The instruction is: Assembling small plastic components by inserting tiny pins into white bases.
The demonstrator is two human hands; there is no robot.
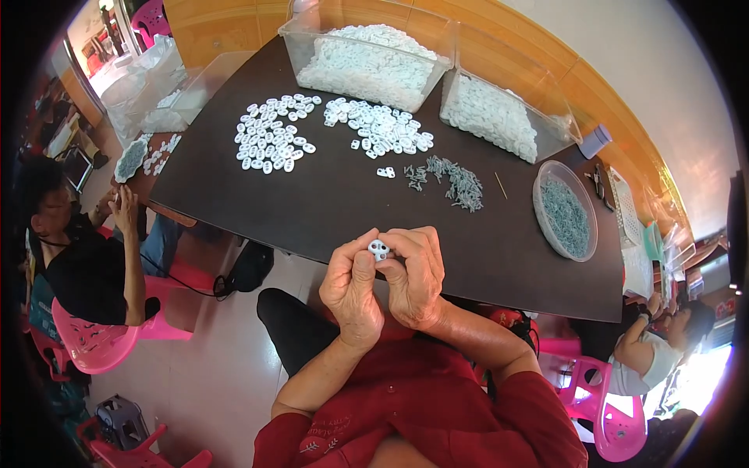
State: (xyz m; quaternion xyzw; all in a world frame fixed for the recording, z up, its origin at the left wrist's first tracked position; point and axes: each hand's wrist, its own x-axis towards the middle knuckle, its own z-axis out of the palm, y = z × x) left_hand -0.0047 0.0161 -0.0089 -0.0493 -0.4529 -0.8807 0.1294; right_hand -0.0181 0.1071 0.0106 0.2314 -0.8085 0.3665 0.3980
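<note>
My left hand (pixel 351 285) and my right hand (pixel 416 274) meet at the near edge of the dark table (pixel 328 210). Between their fingertips they pinch one small white plastic piece with two holes (pixel 378 249). On the table beyond lie two spreads of the same white pieces, one on the left (pixel 273 134) and one on the right (pixel 380 126). A loose pair of white pieces (pixel 385 172) and a heap of small grey metal springs (pixel 456 181) lie between those spreads and my hands.
Two clear tubs of white pieces (pixel 367 62) (pixel 499 113) stand at the table's far side. A clear bowl of grey springs (pixel 567 210) sits at right. One person sits on a pink chair at left (pixel 86 265), another at lower right (pixel 655 351).
</note>
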